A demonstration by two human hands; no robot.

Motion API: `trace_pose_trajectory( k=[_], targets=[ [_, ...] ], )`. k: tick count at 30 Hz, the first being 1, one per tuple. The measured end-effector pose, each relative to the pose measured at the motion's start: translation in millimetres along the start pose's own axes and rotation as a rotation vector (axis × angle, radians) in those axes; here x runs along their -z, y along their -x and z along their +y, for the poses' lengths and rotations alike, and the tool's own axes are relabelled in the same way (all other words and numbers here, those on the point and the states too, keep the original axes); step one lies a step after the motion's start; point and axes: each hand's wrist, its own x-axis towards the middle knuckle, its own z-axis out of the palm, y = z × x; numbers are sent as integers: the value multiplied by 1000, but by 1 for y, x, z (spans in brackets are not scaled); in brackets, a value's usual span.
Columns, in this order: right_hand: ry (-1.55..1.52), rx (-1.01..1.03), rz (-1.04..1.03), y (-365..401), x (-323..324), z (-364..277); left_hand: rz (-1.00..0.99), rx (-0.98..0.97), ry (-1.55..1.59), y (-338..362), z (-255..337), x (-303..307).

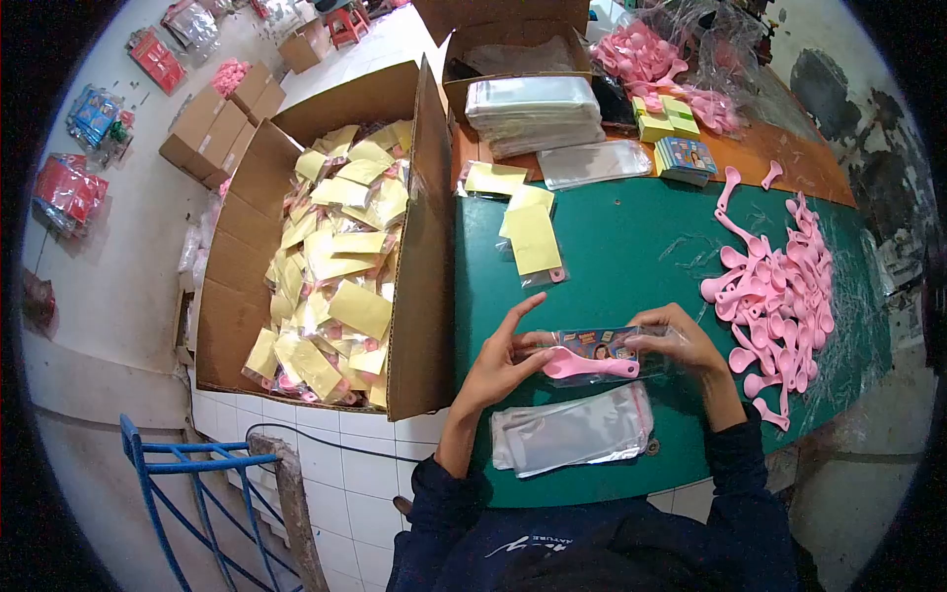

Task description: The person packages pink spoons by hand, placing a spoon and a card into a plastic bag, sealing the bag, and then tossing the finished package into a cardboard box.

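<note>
Between my two hands is a transparent plastic bag (656, 366) with a pink spoon (582, 364) and a printed blue card (604, 341) in it. My left hand (505, 357) pinches the bag's left end by the spoon bowl, its index finger raised. At the other end, my right hand (686, 341) grips the bag, fingers bent over its upper edge. Just below the held bag lies a stack of flat transparent bags (572, 431) on the green table top (631, 266). A heap of loose pink spoons (779, 296) spreads to the right of my right hand.
A large cardboard box (237, 286) at left holds many yellow-backed packets (345, 252). More packets (533, 239) lie on the table. Behind are stacked plastic bags (533, 111), a card stack (688, 158) and more pink spoons (641, 54). A blue metal frame (187, 449) stands lower left.
</note>
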Motion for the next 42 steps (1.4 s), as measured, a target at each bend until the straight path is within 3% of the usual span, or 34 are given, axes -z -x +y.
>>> trace_pose_trajectory(
  k=[5, 11, 15, 22, 25, 34, 36, 39, 42],
  targets=[
    [43, 72, 84, -3, -5, 4, -32, 142, -117, 3, 9, -5],
    [335, 319, 463, 4, -32, -26, 221, 25, -353, 4, -1, -17],
    [416, 447, 50, 6, -46, -37, 53, 279, 237, 13, 7, -27],
    [692, 443, 12, -2, -71, -13, -14, 276, 99, 23, -3, -22],
    [727, 468, -5, -4, -84, -11, -57, 160, -86, 25, -13, -17],
    [1095, 680, 102, -4, -98, -7, -42, 271, 390, 27, -2, -16],
    [1194, 749, 132, -4, -100, -6, -22, 260, 348, 25, -1, -18],
    [1148, 808, 67, -2, -102, -7, -23, 225, 147, 21, -10, -16],
    [900, 747, -230, 0, -92, -9, 2, 218, -32, 17, -16, -16]
  ],
)
